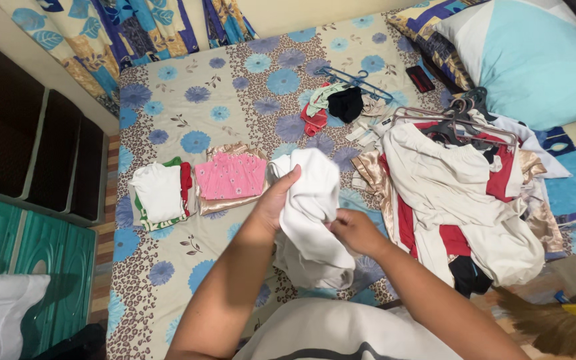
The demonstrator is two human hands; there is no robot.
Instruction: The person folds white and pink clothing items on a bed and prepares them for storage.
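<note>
White garment: soft, crumpled, partly folded; held upright above floral bedsheet; lower part draping down.

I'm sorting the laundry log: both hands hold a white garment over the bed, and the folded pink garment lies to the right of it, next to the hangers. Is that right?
Not quite. The head view shows the left hand and right hand holding the white garment, but the folded pink garment lies to its left, beside a folded white piece. The hangers are on the right.
</note>
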